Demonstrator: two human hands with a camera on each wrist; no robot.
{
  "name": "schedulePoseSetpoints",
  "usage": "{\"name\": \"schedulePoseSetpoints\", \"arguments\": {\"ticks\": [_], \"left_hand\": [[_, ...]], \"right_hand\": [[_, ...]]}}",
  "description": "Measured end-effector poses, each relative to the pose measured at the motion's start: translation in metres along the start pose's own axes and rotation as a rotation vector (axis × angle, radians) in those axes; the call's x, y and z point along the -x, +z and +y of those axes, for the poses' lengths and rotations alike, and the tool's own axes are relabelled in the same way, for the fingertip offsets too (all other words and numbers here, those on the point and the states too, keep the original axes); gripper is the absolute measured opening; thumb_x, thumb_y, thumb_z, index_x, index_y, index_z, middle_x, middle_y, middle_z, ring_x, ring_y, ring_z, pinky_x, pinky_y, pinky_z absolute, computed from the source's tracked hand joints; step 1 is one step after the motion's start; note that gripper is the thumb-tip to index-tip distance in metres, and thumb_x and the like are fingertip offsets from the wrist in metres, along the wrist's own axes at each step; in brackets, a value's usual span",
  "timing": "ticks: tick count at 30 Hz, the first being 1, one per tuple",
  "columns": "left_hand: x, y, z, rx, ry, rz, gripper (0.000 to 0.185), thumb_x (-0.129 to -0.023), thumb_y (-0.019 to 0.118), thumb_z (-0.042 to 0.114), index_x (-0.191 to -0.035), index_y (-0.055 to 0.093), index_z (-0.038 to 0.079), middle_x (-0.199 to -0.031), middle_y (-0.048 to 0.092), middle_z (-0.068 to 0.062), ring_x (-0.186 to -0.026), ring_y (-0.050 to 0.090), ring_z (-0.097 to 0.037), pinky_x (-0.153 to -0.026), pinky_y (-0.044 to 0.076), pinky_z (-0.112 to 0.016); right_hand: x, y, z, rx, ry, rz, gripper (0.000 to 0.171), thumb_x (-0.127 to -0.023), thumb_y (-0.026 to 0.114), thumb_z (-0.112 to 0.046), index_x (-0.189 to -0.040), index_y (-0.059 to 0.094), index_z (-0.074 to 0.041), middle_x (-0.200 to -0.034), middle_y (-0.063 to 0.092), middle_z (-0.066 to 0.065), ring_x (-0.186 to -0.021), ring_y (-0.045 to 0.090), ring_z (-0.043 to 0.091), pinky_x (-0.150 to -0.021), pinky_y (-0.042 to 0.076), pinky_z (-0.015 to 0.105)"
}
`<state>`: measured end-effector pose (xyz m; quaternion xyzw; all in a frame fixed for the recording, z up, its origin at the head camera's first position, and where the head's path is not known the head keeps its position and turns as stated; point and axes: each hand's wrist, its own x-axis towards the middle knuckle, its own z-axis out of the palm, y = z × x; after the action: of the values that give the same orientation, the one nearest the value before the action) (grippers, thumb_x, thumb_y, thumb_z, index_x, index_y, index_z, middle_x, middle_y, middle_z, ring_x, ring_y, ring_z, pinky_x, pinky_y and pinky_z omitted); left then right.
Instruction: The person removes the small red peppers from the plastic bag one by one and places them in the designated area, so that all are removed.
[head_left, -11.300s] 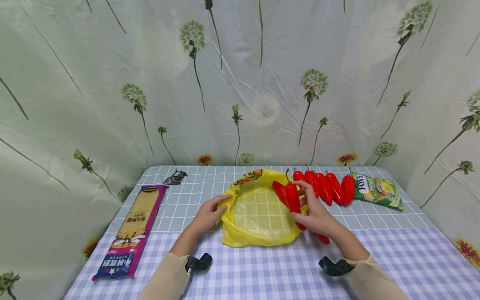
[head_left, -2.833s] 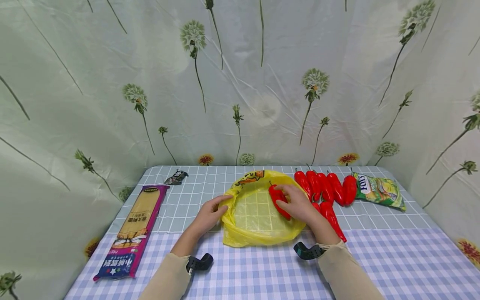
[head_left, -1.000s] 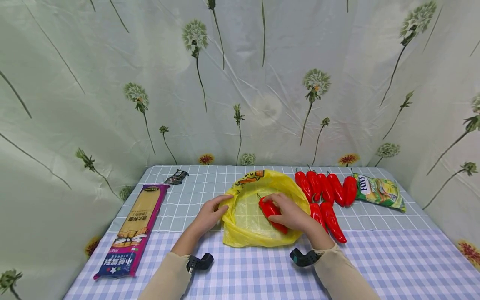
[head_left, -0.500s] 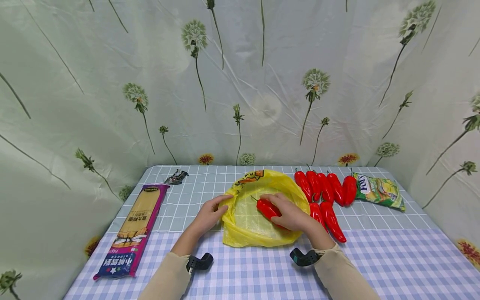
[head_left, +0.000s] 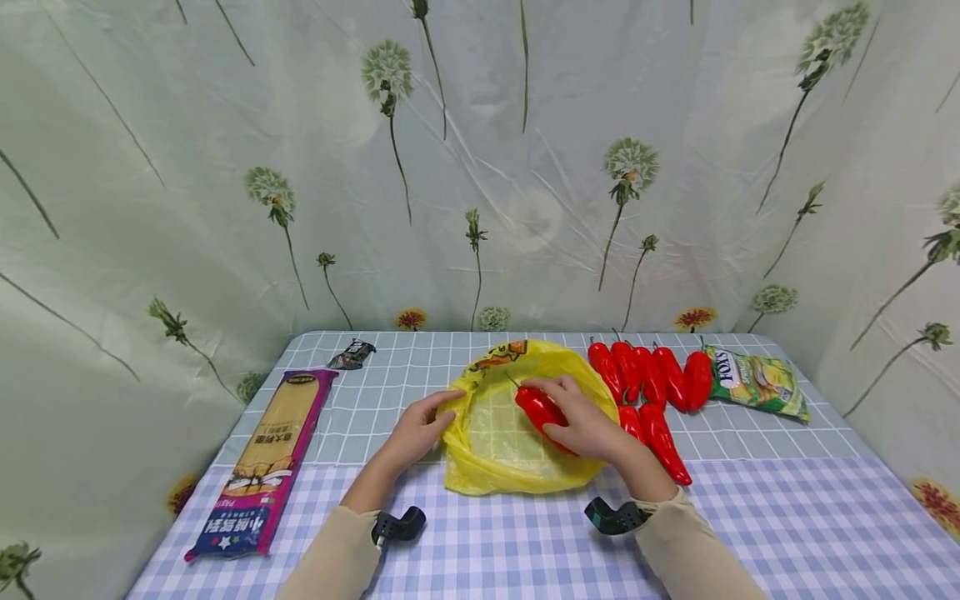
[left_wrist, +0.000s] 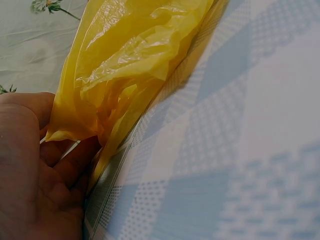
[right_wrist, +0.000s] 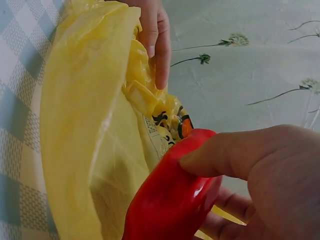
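A yellow plastic bag (head_left: 510, 477) stands spread wide in the middle of the table, its rim forming a round mouth. My left hand (head_left: 416, 429) pinches the bag's left rim; in the left wrist view the thumb and fingers hold the gathered plastic (left_wrist: 125, 60). My right hand (head_left: 581, 423) grips a red chili pepper (head_left: 538, 408), stem pointing to the far left, within the bag's mouth. Seen from the right wrist, the thumb presses on one side of the pepper (right_wrist: 172, 192) with fingers behind it. Its lower end is partly hidden by the hand.
Several red peppers (head_left: 675, 379) lie in a row at the back right, with two more (head_left: 663, 442) nearer, beside the bag. A green FOX'S packet (head_left: 759, 382) lies right of them. At left are a long pasta packet (head_left: 262, 462) and a small black wrapper (head_left: 351, 356).
Since the oldest frame, my right hand has moved left, bringing a pepper into the bag's mouth. Over the last second it shifts slightly up and back. My left hand stays at the rim.
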<state>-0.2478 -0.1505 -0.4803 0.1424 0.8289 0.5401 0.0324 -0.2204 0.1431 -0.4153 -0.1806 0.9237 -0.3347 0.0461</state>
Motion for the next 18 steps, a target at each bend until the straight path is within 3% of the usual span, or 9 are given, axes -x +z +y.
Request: {"name": "schedulePoseSetpoints", "arguments": {"ticks": [10, 18], "left_hand": [[0.000, 0.000, -0.001, -0.013, -0.004, 0.007, 0.037, -0.100, 0.057, 0.015, -0.136, 0.062, 0.021, -0.147, 0.056, -0.005, -0.141, 0.047, -0.028, -0.116, 0.040, -0.050], [-0.001, 0.001, 0.000, -0.020, -0.011, 0.009, 0.037, -0.101, 0.056, 0.014, -0.137, 0.062, 0.022, -0.147, 0.056, -0.006, -0.140, 0.047, -0.029, -0.115, 0.040, -0.050]], "right_hand": [[0.006, -0.012, 0.004, -0.118, -0.022, 0.100, 0.066, -0.082, 0.072, -0.003, -0.139, 0.045, -0.024, -0.133, 0.050, 0.011, -0.116, 0.055, 0.033, -0.083, 0.062, 0.043], [0.014, -0.024, 0.005, -0.161, 0.030, 0.133, 0.070, -0.079, 0.074, -0.004, -0.139, 0.042, -0.021, -0.140, 0.051, 0.011, -0.119, 0.054, 0.032, -0.080, 0.063, 0.040]]}}
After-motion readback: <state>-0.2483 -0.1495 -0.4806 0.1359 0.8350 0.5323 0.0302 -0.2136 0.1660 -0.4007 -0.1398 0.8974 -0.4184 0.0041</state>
